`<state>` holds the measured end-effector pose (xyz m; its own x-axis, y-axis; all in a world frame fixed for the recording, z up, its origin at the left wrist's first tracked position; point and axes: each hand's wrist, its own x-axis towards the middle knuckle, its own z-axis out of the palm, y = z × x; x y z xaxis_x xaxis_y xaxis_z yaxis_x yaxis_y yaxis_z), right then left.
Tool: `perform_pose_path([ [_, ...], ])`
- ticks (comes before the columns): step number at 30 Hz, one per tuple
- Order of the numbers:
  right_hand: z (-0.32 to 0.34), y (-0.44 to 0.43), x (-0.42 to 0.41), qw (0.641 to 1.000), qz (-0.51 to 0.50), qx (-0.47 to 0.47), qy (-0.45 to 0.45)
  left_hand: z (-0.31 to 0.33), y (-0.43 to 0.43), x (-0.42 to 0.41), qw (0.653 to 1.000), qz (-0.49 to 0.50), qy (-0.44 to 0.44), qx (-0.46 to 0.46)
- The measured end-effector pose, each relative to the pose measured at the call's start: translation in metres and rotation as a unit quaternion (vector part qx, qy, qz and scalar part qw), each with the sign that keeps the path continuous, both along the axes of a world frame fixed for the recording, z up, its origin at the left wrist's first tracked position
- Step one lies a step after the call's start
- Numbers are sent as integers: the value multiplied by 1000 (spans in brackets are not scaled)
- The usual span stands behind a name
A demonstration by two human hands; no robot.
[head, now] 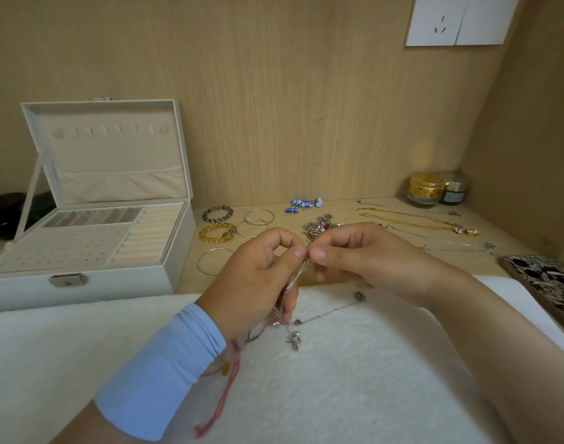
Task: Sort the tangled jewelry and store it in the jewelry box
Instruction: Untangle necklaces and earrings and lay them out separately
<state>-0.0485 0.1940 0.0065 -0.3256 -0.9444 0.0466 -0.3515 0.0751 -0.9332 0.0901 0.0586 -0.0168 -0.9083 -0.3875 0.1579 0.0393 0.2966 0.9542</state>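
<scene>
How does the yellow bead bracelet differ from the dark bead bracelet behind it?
The yellow bead bracelet is translucent amber; the dark bead bracelet is grey-black. The yellow one lies in front, the dark one behind it, nearer the back wall. The yellow one looks slightly wider than the dark one. Both are bead loops lying flat on the desk beside the open jewelry box.

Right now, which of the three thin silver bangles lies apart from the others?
The bangle closest to the left hand, in front of the yellow bead bracelet; the other two bangles overlap farther back.
</scene>
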Motion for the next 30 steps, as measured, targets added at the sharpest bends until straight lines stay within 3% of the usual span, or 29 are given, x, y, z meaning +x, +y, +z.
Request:
perform_pose_path([
  [8, -1, -1, -1, 1000, 0, 7, -4, -2, -1, 4, 994, 23, -26, -108],
  [12, -3, 2, -7, 999, -28, 43, 8, 0, -4, 7, 991, 25, 0, -129],
  [16, -2, 4, -7, 999, 7, 42, -15, 3, -6, 9, 982, 31, 20, -185],
  [20, -4, 2, -5, 999, 2, 53, -1, 1, -7, 10, 982, 55, -32, -180],
  [30, -5, -1, -5, 999, -21, 40, -4, -1, -10, 8, 987, 14, 13, -162],
])
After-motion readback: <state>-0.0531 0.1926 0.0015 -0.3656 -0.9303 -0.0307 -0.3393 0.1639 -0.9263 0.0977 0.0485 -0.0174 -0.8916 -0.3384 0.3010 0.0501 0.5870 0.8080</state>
